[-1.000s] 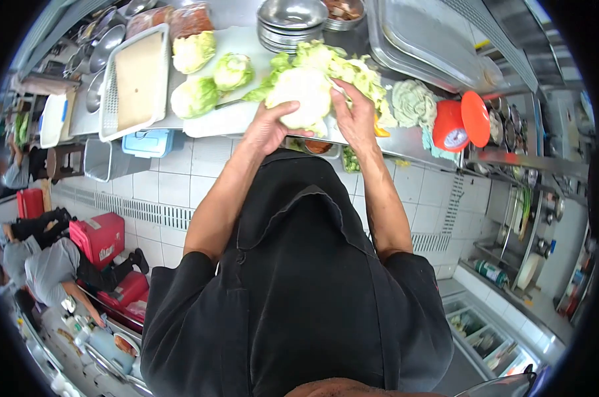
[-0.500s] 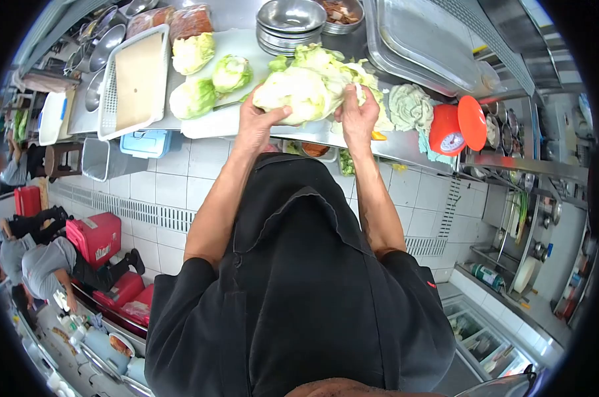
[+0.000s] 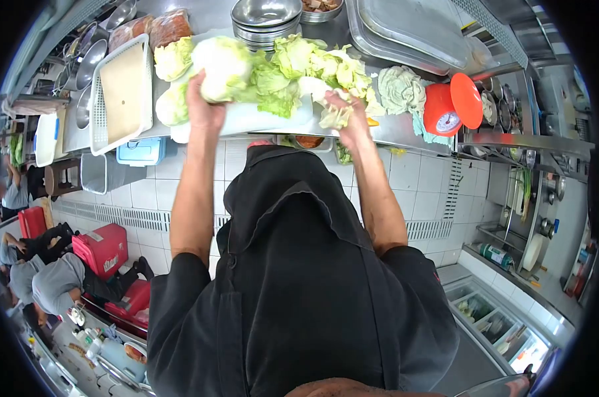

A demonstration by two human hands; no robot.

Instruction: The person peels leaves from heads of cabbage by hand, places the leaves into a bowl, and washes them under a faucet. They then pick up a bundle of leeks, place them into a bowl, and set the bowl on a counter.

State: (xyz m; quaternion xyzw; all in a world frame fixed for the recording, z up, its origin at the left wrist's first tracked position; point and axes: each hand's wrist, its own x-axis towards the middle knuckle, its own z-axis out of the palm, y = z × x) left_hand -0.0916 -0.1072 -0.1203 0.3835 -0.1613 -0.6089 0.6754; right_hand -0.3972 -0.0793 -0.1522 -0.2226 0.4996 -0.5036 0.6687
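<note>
At the left end of the white cutting board [image 3: 260, 120], my left hand [image 3: 205, 109] is closed on a pale lettuce head [image 3: 223, 69], blurred by motion. My right hand [image 3: 351, 118] pinches a torn lettuce leaf [image 3: 336, 118] at the board's right side. Between the hands and reaching behind the right one lies a spread of loose lettuce leaves [image 3: 299, 63]. Two more lettuce heads, an upper one [image 3: 174, 58] and a lower one [image 3: 172, 106], rest left of my left hand, partly covered by it and the head it holds.
Stacked metal bowls [image 3: 266, 20] stand behind the board. Metal trays [image 3: 412, 30] lie at the back right, near a crumpled pale cloth [image 3: 401, 90] and a red scale [image 3: 442, 109]. A white basket [image 3: 147, 92] sits at left. Other people [image 3: 58, 284] are at lower left.
Both hands were on the lettuce together; now they are apart. My left hand has carried the head leftward, my right hand has dropped slightly with a torn leaf, and loose leaves show between them.
</note>
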